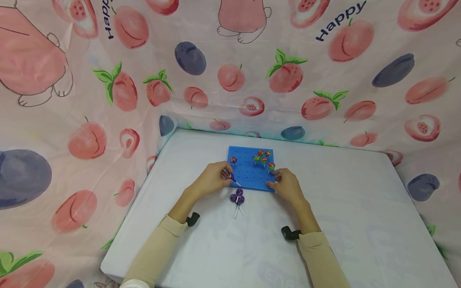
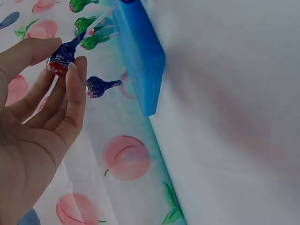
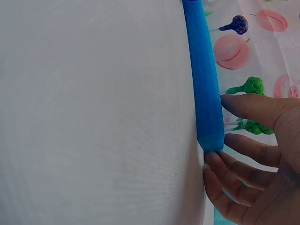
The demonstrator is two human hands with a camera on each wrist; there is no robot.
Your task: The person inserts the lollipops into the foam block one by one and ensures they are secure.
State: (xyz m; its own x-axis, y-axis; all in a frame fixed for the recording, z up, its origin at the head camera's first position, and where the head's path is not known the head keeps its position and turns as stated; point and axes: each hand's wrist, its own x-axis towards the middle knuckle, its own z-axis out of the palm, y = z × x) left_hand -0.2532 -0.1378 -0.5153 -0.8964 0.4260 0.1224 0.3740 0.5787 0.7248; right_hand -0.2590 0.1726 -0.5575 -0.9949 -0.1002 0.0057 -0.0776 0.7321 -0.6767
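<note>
My left hand point(image 1: 212, 179) pinches a dark blue-purple wrapped lollipop point(image 2: 61, 61) by its head between thumb and fingers, over the left front part of a blue board with holes point(image 1: 245, 172). The stick slants down to the right in the head view. My right hand point(image 1: 287, 186) touches the board's right front corner, thumb and fingers apart; the right wrist view shows the fingertips point(image 3: 212, 159) at its edge. One dark lollipop point(image 1: 233, 159) stands in the board's left side. Several green and red ones point(image 1: 264, 160) stand toward the right.
Several loose purple lollipops point(image 1: 237, 198) lie in a cluster just in front of the board, sticks pointing toward me. A white cloth covers the table point(image 1: 360, 208). Fruit-patterned curtains point(image 1: 230, 80) hang behind it and at both sides.
</note>
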